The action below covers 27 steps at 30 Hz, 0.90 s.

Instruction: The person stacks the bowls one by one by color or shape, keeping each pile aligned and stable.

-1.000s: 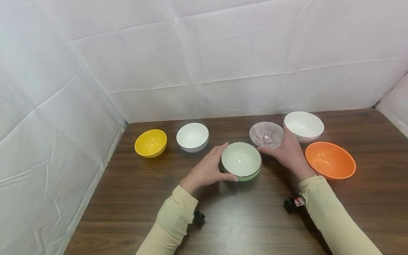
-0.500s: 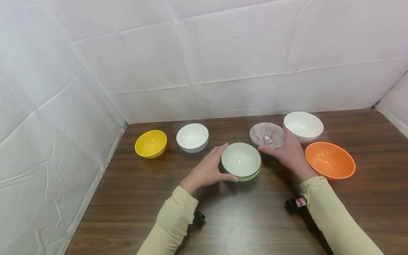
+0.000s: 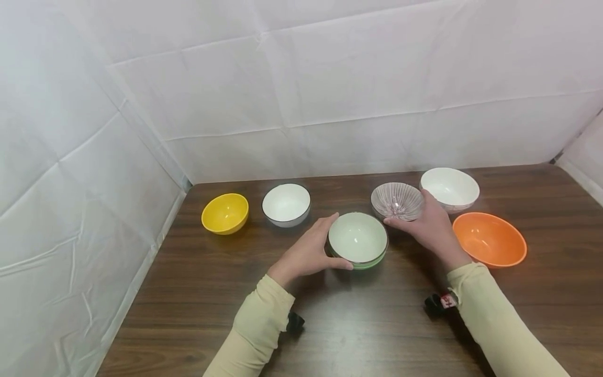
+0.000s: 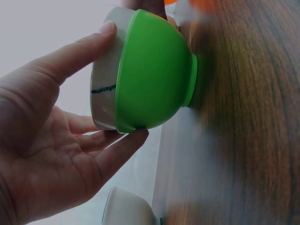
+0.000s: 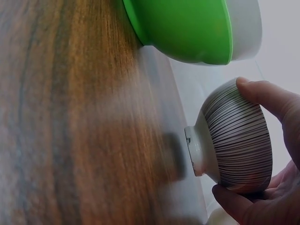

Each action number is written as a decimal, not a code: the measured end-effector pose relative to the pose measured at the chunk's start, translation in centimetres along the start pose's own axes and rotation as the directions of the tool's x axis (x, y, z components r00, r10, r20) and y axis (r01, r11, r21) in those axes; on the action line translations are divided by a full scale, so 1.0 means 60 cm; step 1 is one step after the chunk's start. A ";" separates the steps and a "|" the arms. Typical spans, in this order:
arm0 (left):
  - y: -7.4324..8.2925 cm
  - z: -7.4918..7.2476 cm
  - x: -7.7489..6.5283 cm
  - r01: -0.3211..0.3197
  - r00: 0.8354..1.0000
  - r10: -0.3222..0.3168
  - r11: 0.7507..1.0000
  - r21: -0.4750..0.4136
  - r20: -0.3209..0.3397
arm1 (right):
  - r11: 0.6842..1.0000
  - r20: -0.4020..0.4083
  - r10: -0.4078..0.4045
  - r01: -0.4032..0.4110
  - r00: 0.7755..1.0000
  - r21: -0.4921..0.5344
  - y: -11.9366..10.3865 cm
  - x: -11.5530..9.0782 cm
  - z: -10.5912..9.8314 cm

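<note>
My left hand (image 3: 306,254) holds a pale bowl (image 3: 358,236) with a dark rim, which sits inside a bright green bowl (image 4: 154,70). In the left wrist view the thumb presses the pale bowl's side, and the fingers reach under both bowls' edges. The green bowl's foot is down at the tabletop. Just to the right, my right hand (image 3: 433,228) grips a small striped bowl (image 5: 239,145) between thumb and fingers. Its footed base shows close over the table in the right wrist view, with a dark reflection beside it.
On the brown wooden table (image 3: 198,314), a yellow bowl (image 3: 225,213) and a dark-rimmed white bowl (image 3: 286,204) stand at the left. A larger white bowl (image 3: 449,187) and an orange bowl (image 3: 490,240) are close to my right hand. White cloth (image 3: 330,104) hangs behind.
The head view has shifted slightly. Both hands keep their holds, and the striped bowl has moved very slightly right with my right hand.
</note>
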State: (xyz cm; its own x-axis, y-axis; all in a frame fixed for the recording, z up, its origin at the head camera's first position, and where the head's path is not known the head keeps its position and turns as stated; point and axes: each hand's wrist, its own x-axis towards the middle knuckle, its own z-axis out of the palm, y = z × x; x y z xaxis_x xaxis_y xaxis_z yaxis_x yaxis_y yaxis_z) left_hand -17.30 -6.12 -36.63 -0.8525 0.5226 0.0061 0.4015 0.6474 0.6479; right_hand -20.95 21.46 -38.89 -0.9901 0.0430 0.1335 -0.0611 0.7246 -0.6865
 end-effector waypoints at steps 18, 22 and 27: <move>-0.001 0.002 0.001 0.002 1.000 -0.002 1.000 -0.002 -0.002 | 0.999 -0.024 -0.030 0.031 0.999 0.017 -0.006 -0.005 -0.009; 0.000 0.001 0.001 -0.001 1.000 0.001 1.000 0.004 -0.004 | 0.999 -0.023 -0.030 0.031 0.999 0.024 -0.012 -0.007 -0.012; 0.000 0.002 0.002 0.002 1.000 -0.002 1.000 0.008 -0.004 | 0.999 -0.020 -0.033 0.033 0.999 0.033 -0.017 -0.009 -0.015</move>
State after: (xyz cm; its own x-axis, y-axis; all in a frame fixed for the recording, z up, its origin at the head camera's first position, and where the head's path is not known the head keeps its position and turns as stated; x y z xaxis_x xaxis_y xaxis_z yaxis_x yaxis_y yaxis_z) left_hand -17.35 -6.02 -36.74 -0.8544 0.5196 0.0078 0.4028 0.6529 0.6415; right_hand -20.21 21.32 -37.62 -0.9849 0.0328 0.1700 -0.0983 0.7026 -0.7048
